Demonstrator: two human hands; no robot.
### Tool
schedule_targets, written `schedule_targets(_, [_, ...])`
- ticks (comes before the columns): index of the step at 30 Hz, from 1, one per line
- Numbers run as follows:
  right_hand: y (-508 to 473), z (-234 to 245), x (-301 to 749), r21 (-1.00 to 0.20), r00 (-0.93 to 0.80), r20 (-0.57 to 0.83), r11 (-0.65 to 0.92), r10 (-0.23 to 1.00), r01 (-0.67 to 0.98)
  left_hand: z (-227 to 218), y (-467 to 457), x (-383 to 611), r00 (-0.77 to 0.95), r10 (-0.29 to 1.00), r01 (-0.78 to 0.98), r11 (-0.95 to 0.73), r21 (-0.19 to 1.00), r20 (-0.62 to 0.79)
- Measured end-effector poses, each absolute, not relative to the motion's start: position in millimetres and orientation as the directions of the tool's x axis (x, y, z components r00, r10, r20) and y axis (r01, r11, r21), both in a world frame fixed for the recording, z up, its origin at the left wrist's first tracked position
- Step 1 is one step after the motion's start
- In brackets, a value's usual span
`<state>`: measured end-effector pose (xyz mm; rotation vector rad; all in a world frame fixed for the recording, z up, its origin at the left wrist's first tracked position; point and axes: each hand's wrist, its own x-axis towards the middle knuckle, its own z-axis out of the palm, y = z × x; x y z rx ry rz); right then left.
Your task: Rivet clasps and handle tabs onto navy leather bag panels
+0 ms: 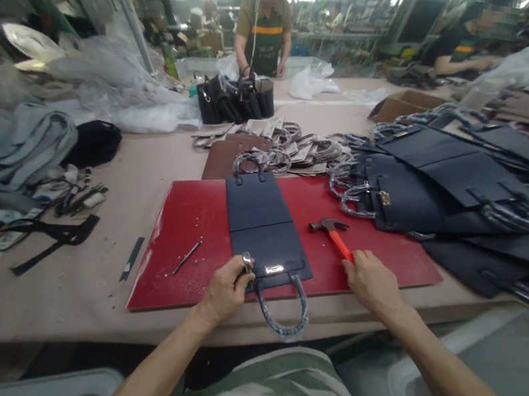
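Note:
A dark navy leather bag panel (266,215) lies flat on a red board (191,213), with a plastic-wrapped handle loop at each end. The near handle (283,330) hangs over the board's front edge, and a small metal plate (275,269) shines on the panel beside it. At the panel's near left corner, my left hand (227,290) is closed in a pinch on a small shiny metal piece whose exact kind I cannot make out. My right hand (370,280) grips the orange handle of a claw hammer (339,239), its head over the board right of the panel.
On the board's left lie a thin metal rod (187,257) and several tiny bits. A cutter blade (132,260) and black straps (52,237) are farther left. Navy bag panels (430,178) pile up at right. Behind are wrapped handles and black bags (235,100), where a person stands.

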<state>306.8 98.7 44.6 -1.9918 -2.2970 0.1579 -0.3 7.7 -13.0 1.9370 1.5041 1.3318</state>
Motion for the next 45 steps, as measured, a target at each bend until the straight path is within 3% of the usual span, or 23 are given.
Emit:
schedule_targets(3, [83, 44, 282, -0.075, -0.205, 0.143, 0.217, 0.968, 0.973, -13, 8, -1, -0.007, 0.88, 0.581, -0.384, 0.718, 0.475])
schedule_targets(7, [68, 36, 241, -0.314, -0.201, -0.027, 0.182, 0.979, 0.932, -13, 6, -2, -0.012, 0.867, 0.602, -0.391, 0.696, 0.498])
schedule_targets(11, [73, 28, 224, -0.356, -0.102, -0.099, 0.061, 0.99, 0.933, -12, 3, -1, -0.043, 0.859, 0.594, -0.388, 0.704, 0.51])
schedule_targets(14, [86, 28, 230, -0.47, -0.071, -0.18, -0.022, 0.981, 0.882, -8, 2, -2, -0.129, 0.88, 0.551, -0.319, 0.771, 0.457])
schedule_targets(17, [94, 30, 236, -0.694, -0.127, -0.222, -0.065, 0.967, 0.717, -4, 2, -4, -0.239, 0.91, 0.48, -0.193, 0.856, 0.339])
schedule_targets(20, [91, 29, 233, -0.91, -0.162, -0.325, -0.261, 0.932, 0.323, -3, 1, -5, -0.226, 0.904, 0.477, -0.221, 0.85, 0.362])
schedule_targets(23, [78, 29, 225, -0.857, -0.203, -0.466, -0.496, 0.861, -0.136, -6, -1, -4, -0.134, 0.877, 0.505, -0.339, 0.794, 0.46])
schedule_targets(26, [65, 30, 222, -0.725, -0.31, -0.514, -0.599, 0.8, -0.341, -10, -2, -6, -0.264, 0.917, 0.401, -0.179, 0.898, 0.3])
schedule_targets(29, [55, 29, 223, -0.64, -0.428, -0.539, -0.683, 0.725, -0.352, -11, -2, -12, -0.378, 0.924, 0.097, -0.016, 0.995, 0.052])
schedule_targets(31, [50, 27, 223, -0.625, -0.432, -0.539, -0.687, 0.723, -0.372, -8, -1, -14, -0.369, 0.929, -0.016, -0.004, 1.0, -0.002])
schedule_targets(40, [44, 23, 214, -0.78, -0.282, -0.472, -0.545, 0.835, -0.307, 40, 30, 23, -0.217, 0.967, 0.121, -0.11, 0.987, 0.135])
schedule_targets(45, [47, 25, 213, -0.765, -0.313, -0.467, -0.555, 0.827, -0.326, 45, 52, 44, -0.134, 0.989, 0.096, -0.05, 0.994, 0.063])
